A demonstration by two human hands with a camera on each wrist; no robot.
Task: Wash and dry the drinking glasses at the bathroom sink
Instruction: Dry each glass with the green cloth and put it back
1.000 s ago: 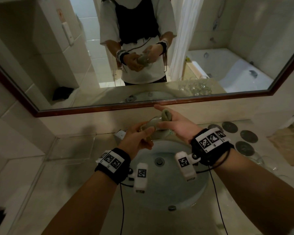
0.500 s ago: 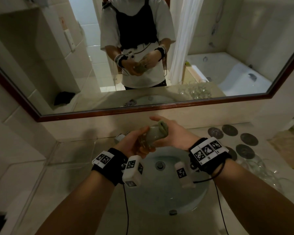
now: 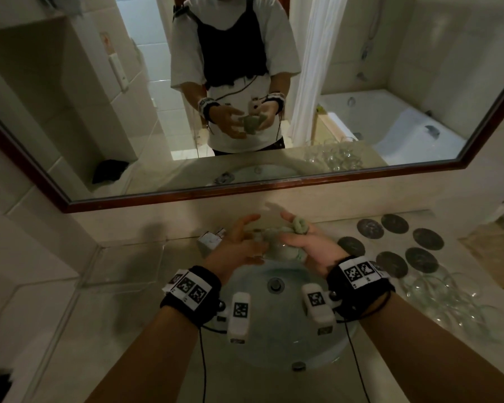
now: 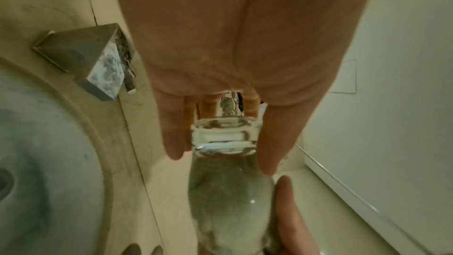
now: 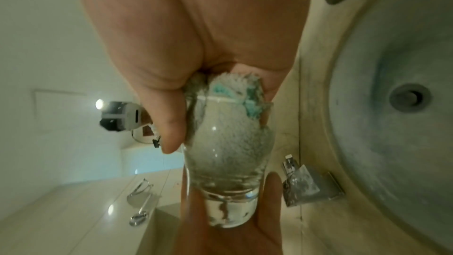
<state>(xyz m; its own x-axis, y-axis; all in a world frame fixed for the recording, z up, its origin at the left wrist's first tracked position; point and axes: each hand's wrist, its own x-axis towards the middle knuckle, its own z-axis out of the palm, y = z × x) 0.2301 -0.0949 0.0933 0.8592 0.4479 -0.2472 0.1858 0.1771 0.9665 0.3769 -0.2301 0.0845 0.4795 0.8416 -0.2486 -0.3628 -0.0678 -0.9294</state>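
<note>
The glass (image 5: 228, 172) is clear and colourless; the cloth (image 5: 230, 123) stuffed in it is pale grey-green with teal patches. The counter (image 3: 146, 286) is beige, the sink (image 3: 277, 338) pale grey-blue. Dark grey round coasters (image 3: 428, 239) lie on the counter. The wristbands (image 3: 192, 295) are black with black-and-white square-patterned tags. The mirror frame (image 3: 186, 196) is reddish-brown.
</note>
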